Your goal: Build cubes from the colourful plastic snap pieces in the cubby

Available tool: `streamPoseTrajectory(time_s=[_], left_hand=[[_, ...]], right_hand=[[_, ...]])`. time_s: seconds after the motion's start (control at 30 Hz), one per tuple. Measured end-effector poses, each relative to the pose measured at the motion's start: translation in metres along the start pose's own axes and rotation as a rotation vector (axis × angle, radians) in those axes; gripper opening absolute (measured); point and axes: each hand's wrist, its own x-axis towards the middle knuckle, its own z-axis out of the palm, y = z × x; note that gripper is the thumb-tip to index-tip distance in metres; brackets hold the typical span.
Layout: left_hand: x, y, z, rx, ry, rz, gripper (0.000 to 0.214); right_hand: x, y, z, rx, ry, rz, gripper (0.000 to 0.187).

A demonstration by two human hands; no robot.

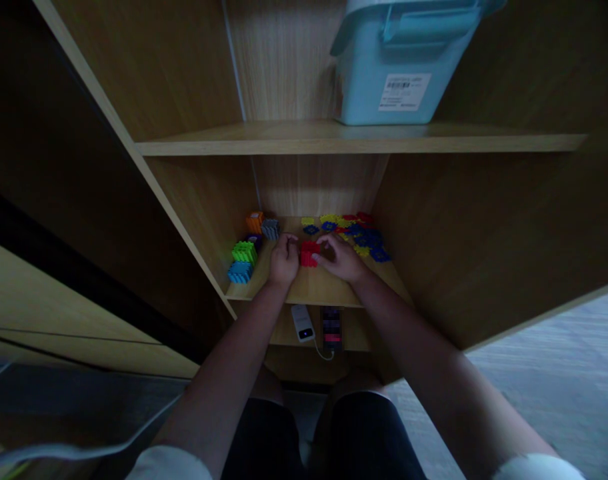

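Note:
Both my hands reach into a wooden shelf compartment (311, 288). Between them sits a red block made of interlocking plastic pieces (309, 253). My left hand (283, 258) is curled against its left side and my right hand (342, 257) grips its right side with closed fingers. To the left stand finished blocks: a blue one (240, 272), a green one (245, 252), an orange one (255, 221) and a grey one (271, 229). Loose yellow, blue and red pieces (357, 235) lie scattered at the back right.
A light blue plastic bin (399, 63) with a label stands on the shelf above (334, 141). On the lower shelf lie a small white device (303, 323) with a cable and a dark object (332, 329). My knees are below, on a grey floor.

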Motion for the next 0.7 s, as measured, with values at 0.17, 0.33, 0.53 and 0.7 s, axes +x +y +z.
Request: streamPoseTrajectory(time_s=[0.17,0.33,0.53,0.7], left_hand=[[0.0007,-0.0011,0.0008,-0.001,0.007,-0.001,0.018],[0.0014,-0.0008,0.0010,0.005,0.015,-0.005,0.018],[0.0010,-0.0010,0.0008,0.014,0.017,0.002,0.017],[0.0006,-0.0030,0.0012,0.019,0.014,-0.013,0.017]], right_hand=[[-0.0007,0.0022,-0.0010,-0.016,0.009,0.015,0.026],[-0.0008,0.0029,-0.0015,-0.021,0.013,0.011,0.025],[0.0005,0.0056,-0.0020,-0.057,0.040,0.040,0.028],[0.0018,0.0085,-0.0015,-0.093,0.058,0.030,0.037]])
